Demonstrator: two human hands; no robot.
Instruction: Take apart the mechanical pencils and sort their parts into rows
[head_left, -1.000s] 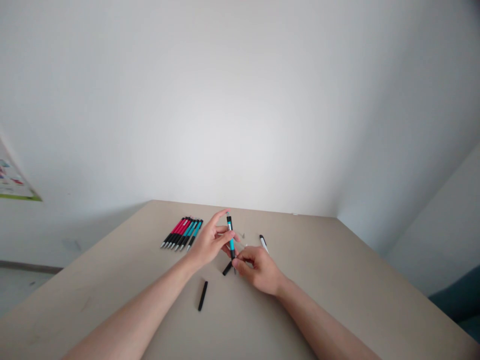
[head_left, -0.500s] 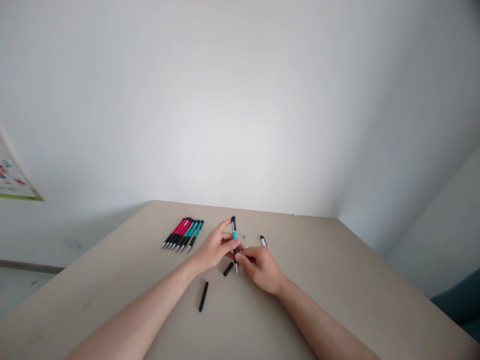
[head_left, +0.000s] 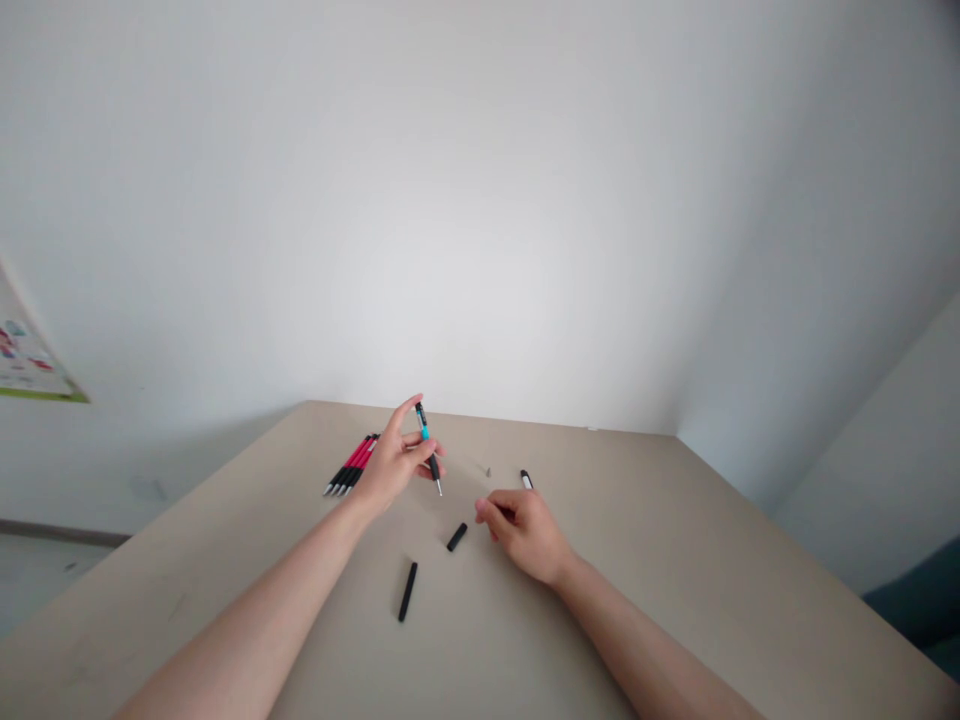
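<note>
My left hand [head_left: 397, 455] grips a blue and black click pen [head_left: 424, 432], its silver tip slanting down to the right and the index finger on its top button. My right hand [head_left: 521, 530] rests closed near the table, thumb against curled fingers, with nothing visible in it. Between and in front of the hands lie a short black tube [head_left: 457, 537] and a longer black tube [head_left: 407, 592]. A row of pens [head_left: 355, 460] lies behind my left hand, which hides part of it; red and black ones show.
The beige table [head_left: 300, 640] ends against a white wall [head_left: 480, 250]. A tiny silver piece [head_left: 488, 472] stands beyond the hands. Behind my right hand lies a black and white pen-like object [head_left: 526, 480], partly hidden. A poster [head_left: 30, 350] hangs at far left.
My right hand has let go of the pen and stays almost in place. My left hand has carried the pen left and away, tilting it, and now covers the blue pens in the row.
</note>
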